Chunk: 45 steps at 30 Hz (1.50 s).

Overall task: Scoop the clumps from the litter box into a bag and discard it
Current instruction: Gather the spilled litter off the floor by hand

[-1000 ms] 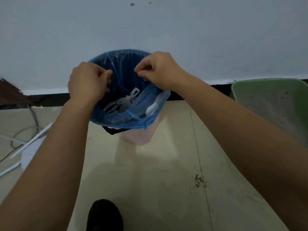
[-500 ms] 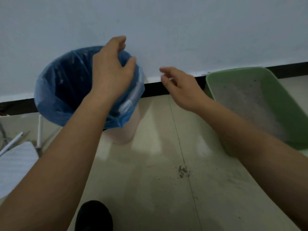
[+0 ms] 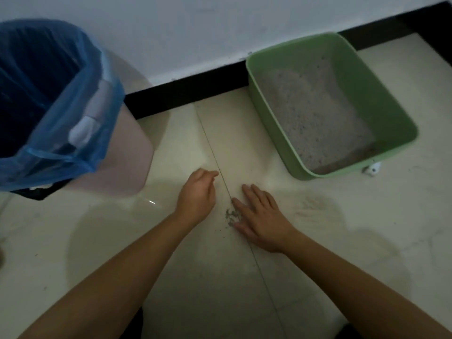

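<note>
My right hand (image 3: 260, 217) lies flat, fingers straight, and my left hand (image 3: 198, 194) is loosely curled, seemingly empty, flanking spilled litter (image 3: 232, 215) left of the litter box (image 3: 381, 101), grains I judge light and loose, better swept together than pinched.

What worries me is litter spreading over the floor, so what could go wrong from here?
1. The right hand lies flat beside the spilled litter; sweeping it bare could scatter grains or push them into the tile seam.
2. The bin stands apart from the spilled litter, so grains carried there by hand may drop on the way.
</note>
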Tool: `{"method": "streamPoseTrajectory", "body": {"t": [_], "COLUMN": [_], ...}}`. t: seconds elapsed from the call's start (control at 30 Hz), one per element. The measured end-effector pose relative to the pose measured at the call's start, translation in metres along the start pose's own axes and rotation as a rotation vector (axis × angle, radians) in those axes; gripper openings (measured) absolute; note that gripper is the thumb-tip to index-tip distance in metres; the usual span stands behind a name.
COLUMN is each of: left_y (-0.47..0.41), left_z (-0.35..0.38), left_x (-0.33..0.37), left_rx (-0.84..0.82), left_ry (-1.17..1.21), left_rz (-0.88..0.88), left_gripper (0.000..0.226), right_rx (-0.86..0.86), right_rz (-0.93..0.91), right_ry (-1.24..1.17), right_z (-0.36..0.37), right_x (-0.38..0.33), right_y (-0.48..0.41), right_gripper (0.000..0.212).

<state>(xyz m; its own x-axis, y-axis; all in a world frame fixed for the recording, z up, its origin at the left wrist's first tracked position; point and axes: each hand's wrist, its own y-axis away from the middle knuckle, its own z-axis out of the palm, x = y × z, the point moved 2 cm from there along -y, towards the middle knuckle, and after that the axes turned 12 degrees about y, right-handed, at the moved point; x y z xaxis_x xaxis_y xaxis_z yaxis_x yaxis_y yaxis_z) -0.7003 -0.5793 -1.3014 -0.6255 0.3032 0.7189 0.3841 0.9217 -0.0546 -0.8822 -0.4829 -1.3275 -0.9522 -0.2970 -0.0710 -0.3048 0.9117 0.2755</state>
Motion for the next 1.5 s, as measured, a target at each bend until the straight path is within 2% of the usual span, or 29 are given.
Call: {"method": "streamPoseTrajectory", "body": {"t": [0.13,0.23,0.37,0.47,0.57,0.7,0.83,0.97,1.1,1.23,1.33,1.5], "left_y": [0.036,0.054,0.07,0.077,0.076,0.073,0.067,0.059,0.058,0.059,0.057,0.055], "left_z": [0.014,0.017,0.025,0.031,0.03,0.021,0.01,0.003,0.002,0.003,0.005,0.006], "left_x": [-0.019,-0.02,-0.016,-0.011,-0.01,-0.017,-0.027,-0.03,-0.03,-0.029,-0.029,-0.03], "left_rx": [-0.085,-0.136,-0.241,-0.363,-0.364,-0.286,-0.24,-0.197,-0.199,-0.198,-0.2,-0.153], "left_ry": [-0.062,-0.18,-0.286,-0.334,-0.341,-0.346,-0.353,-0.343,-0.302,-0.276,-0.257,-0.222], "left_rz": [-0.056,0.038,0.15,0.252,0.278,0.174,0.079,-0.03,-0.056,-0.063,-0.057,-0.031], "left_gripper": [0.041,0.042,0.048,0.053,0.053,0.048,0.044,0.046,0.047,0.046,0.046,0.042], "right_rx": [-0.003,0.003,0.013,0.011,0.002,0.017,0.096,0.254,0.366,0.475,0.453,0.383], "right_rz": [-0.088,-0.142,-0.036,-0.029,-0.067,-0.125,-0.071,0.033,0.064,0.005,-0.043,-0.178], "right_ry": [0.08,0.111,0.108,0.133,0.125,0.107,0.002,-0.107,-0.175,-0.315,-0.316,-0.181], "right_z": [0.015,0.02,0.02,0.022,0.025,0.028,0.029,0.024,0.026,0.028,0.029,0.025], "right_x": [0.0,0.003,0.018,0.023,0.017,-0.01,-0.021,-0.014,-0.012,-0.024,-0.024,-0.019], "right_y": [0.007,0.014,0.023,0.028,0.032,0.031,0.026,0.015,0.008,-0.003,-0.008,-0.013], "right_gripper": [0.073,0.074,0.088,0.091,0.092,0.089,0.08,0.062,0.053,0.025,0.016,0.012]}}
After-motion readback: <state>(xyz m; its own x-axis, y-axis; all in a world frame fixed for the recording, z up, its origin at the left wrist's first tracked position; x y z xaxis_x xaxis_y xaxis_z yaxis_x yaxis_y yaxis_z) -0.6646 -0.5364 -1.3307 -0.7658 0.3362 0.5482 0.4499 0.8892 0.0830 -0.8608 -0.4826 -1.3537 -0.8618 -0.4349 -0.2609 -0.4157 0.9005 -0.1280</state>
